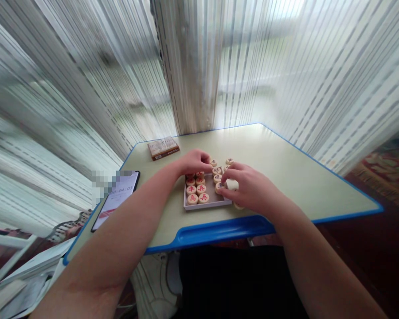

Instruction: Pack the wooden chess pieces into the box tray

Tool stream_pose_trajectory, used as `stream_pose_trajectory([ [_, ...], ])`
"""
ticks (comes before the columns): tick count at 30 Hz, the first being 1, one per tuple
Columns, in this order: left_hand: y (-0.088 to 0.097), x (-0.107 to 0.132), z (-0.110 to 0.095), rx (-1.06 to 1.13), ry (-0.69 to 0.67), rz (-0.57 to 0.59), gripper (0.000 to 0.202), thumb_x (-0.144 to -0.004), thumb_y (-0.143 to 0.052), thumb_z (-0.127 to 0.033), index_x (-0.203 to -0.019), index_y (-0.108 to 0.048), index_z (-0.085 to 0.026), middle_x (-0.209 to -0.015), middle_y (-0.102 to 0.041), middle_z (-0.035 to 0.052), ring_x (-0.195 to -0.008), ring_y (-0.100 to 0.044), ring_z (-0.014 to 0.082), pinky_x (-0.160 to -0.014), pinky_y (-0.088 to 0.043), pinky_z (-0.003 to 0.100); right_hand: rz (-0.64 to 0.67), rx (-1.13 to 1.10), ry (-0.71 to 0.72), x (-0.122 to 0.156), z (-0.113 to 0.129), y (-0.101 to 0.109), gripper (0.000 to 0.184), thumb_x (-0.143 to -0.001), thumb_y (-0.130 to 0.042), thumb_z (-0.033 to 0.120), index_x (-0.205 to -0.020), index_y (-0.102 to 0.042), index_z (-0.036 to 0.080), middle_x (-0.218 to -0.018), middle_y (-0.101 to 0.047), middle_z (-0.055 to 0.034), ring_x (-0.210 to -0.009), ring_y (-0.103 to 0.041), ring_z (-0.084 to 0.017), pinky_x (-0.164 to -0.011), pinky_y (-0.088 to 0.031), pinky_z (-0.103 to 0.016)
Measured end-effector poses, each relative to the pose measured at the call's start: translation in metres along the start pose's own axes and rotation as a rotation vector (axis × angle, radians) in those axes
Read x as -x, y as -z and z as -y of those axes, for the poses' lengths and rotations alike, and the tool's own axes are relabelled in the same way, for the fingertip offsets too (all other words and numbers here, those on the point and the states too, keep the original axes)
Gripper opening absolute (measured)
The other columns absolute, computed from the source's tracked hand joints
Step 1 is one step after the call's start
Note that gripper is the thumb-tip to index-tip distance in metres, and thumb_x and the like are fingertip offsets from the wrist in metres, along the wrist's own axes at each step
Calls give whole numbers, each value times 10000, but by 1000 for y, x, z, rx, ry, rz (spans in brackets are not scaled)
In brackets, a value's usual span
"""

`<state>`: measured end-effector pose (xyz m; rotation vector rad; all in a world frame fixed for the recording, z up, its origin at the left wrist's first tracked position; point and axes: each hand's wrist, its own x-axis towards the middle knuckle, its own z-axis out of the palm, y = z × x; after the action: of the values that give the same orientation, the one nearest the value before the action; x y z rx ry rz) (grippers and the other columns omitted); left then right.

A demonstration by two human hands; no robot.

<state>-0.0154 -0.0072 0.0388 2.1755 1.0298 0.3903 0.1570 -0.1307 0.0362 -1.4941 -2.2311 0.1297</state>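
Note:
A shallow white tray box (208,205) sits on the table with round wooden xiangqi pieces in it. Red-marked pieces (202,198) fill its left side, and dark-marked pieces (216,171) form a column on the right. My right hand (251,184) has its thumb and fingertips closed on a dark-marked xiangqi piece (220,188) at the near end of that column. Over the tray's far part, my left hand (196,161) is curled closed beside another piece (213,162); what it grips, if anything, is hidden. Further loose pieces (229,161) lie to the right, partly behind my right hand.
A brown patterned box (163,148) lies at the table's far left. Near the left edge a phone (116,199) displays a running timer. The pale tabletop (319,186) has a blue rim and a blue trough (222,231) at the front. Sheer curtains hang behind it.

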Motion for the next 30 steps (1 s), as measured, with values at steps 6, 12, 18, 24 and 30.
stream_pose_trajectory([
  [6,1,0,0,-14,3,6,176,-585,-591,-297,-567,-528,-133,-504,-459,-45,-509,-392,78,-488,-284,216,-44,-64,23,1,-5,6,206,-810,-552,363,-847,-672,199,-943,-599,-66,-839,-569,-179,-779,-434,-302],
  [12,2,2,-1,-33,20,10,158,-592,-575,-286,-564,-532,-136,-499,-466,-41,-503,-400,81,-476,-282,216,163,-18,-105,19,-26,37,270,-757,-582,406,-908,-671,201,-835,-647,-44,-711,-575,-162,-635,-424,-270],
  [18,2,1,1,-42,24,4,164,-593,-570,-296,-579,-532,-137,-506,-463,-41,-502,-402,81,-473,-290,213,362,33,-147,27,-11,44,270,-733,-573,478,-780,-669,229,-703,-632,-18,-600,-540,-145,-513,-348,-248],
  [24,3,1,1,-45,9,25,167,-596,-565,-301,-601,-544,-135,-524,-467,-40,-515,-411,83,-471,-292,209,340,156,-192,26,2,33,238,-701,-585,442,-790,-670,238,-697,-633,-28,-547,-517,-143,-489,-300,-258],
  [30,3,0,1,-42,4,28,164,-596,-560,-296,-611,-562,-132,-538,-497,-33,-518,-425,87,-474,-299,211,299,161,-192,23,5,27,212,-675,-602,377,-827,-667,244,-709,-643,-29,-549,-531,-154,-486,-308,-261],
])
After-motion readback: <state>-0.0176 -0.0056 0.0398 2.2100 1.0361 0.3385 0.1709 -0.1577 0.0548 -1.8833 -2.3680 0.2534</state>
